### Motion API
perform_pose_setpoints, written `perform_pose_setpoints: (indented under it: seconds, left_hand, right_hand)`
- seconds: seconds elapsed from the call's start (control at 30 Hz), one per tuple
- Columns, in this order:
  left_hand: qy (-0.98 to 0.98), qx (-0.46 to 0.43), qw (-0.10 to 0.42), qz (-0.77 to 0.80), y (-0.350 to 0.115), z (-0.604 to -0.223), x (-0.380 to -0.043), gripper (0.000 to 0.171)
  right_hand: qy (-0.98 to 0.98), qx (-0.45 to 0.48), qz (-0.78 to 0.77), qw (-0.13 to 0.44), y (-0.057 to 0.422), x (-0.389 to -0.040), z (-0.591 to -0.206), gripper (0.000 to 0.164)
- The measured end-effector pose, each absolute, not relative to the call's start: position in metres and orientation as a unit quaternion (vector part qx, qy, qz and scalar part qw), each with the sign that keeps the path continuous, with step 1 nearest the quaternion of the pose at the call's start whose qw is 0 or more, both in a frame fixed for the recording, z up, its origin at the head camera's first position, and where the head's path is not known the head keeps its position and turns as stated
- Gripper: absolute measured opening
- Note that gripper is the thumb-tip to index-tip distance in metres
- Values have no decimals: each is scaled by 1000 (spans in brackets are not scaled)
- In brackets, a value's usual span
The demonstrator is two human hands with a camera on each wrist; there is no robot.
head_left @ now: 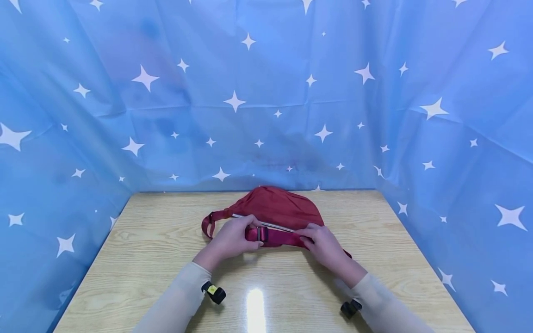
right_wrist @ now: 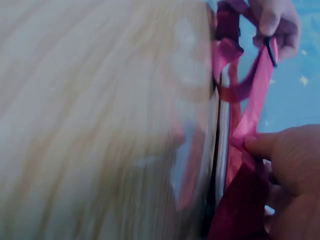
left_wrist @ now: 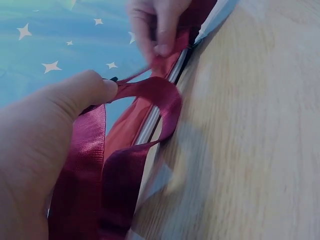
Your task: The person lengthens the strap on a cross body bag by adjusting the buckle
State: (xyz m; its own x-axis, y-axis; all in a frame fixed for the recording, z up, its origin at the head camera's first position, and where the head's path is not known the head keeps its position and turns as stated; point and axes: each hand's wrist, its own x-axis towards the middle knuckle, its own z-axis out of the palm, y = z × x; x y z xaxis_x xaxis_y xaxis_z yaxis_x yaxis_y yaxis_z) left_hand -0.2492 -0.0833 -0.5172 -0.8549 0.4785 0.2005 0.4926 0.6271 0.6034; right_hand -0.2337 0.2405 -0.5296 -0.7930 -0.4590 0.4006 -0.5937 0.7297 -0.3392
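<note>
A dark red waist bag (head_left: 283,203) lies near the far edge of the table, a silvery zipper (head_left: 275,226) running along its near side. In front of it a red webbing strap (head_left: 283,237) is stretched between the hands. My left hand (head_left: 235,237) pinches the strap beside a black slide buckle (head_left: 262,234); in the left wrist view the strap (left_wrist: 167,105) bends in a loop past the thumb. With thumb and fingers my right hand (head_left: 320,243) pinches the strap farther right, also seen in the right wrist view, where the strap (right_wrist: 255,100) runs up to the buckle.
The light wood table (head_left: 166,259) reaches back to a blue curtain (head_left: 266,92) with white stars, which also stands along both sides. At the bag's left end a strap loop (head_left: 207,225) sticks out. Small black devices sit at both wrists.
</note>
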Motion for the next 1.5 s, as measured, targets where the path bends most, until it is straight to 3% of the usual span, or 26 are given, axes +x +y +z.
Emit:
perform_pose_setpoints:
  seconds: [0.23, 0.43, 0.53, 0.83, 1.17, 1.5]
  left_hand:
    - [-898, -281, 3, -338, -82, -517, -248, 45]
    - [-894, -289, -3, -343, -78, -517, -248, 44]
    - [-892, -287, -4, -348, -77, -517, -247, 44]
    - [-883, -294, -14, -367, -81, -518, -246, 46]
    - [-872, -274, -30, -405, -104, -511, -247, 6]
    - [-843, -286, -59, -452, -100, -508, -250, 5]
  right_hand:
    - [-925, 287, 202, 142, 240, -232, -523, 27]
    - [-911, 315, 246, 99, 217, -229, -511, 56]
    - [-902, 342, 246, 99, 202, -232, -507, 62]
    - [-877, 390, 246, 139, 181, -236, -506, 49]
    - [-858, 399, 284, 154, 189, -236, -502, 46]
    - [-851, 414, 292, 142, 193, -235, -502, 50]
